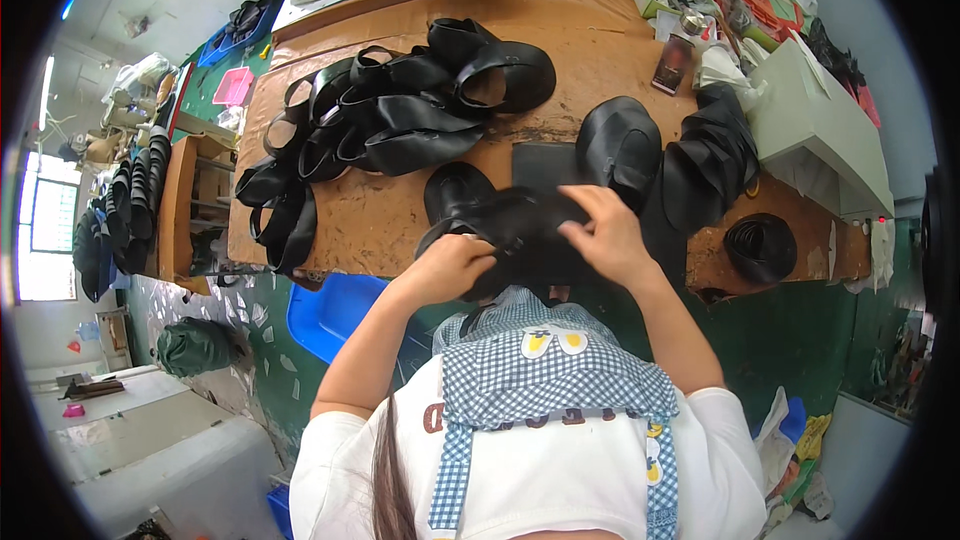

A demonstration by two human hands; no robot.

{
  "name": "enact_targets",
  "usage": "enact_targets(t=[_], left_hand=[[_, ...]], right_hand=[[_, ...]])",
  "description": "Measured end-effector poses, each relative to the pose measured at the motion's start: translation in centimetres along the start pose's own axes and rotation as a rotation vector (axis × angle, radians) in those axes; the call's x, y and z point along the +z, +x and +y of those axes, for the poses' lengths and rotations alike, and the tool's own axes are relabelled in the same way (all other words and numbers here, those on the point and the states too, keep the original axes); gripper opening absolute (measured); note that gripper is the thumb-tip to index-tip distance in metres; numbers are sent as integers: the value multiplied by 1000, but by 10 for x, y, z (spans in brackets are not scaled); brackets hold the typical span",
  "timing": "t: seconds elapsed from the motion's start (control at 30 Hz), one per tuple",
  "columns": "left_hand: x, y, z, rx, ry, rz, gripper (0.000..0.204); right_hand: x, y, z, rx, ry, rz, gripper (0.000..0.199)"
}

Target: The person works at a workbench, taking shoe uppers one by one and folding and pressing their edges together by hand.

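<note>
Checked apron (545,380) sits lowest in the frame. Just above it, at the middle, both hands grip one black shoe piece (520,230), lying sideways: left hand (452,265) closed on its left end, right hand (605,235) pinching the top.

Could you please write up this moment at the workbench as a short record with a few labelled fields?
Setting: brown-topped workbench in a workshop
Left hand: grips the near edge of a black shoe upper
Right hand: fingers pressed on top of the same upper
Left of the hands: large pile of black strap pieces
Right of the hands: black shoe on a last, stack of black pieces
Under the work: dark flat mat
Clothing: blue checked apron
</note>
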State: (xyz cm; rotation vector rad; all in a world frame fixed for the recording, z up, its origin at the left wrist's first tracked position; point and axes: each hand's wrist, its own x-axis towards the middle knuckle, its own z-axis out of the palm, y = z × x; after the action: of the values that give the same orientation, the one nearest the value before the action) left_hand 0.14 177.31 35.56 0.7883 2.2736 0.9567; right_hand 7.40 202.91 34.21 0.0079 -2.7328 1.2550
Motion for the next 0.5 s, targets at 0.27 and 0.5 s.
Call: enact_targets(t=[0.27,0.5], left_hand=[[-17,-23,54,265,-32,-486,26],[-20,-8,28,56,-251,-665,30]], right_hand=[[-13,5,-100,-463,-242,-629,79],[-15,-7,-111,-353,-401,-678,77]])
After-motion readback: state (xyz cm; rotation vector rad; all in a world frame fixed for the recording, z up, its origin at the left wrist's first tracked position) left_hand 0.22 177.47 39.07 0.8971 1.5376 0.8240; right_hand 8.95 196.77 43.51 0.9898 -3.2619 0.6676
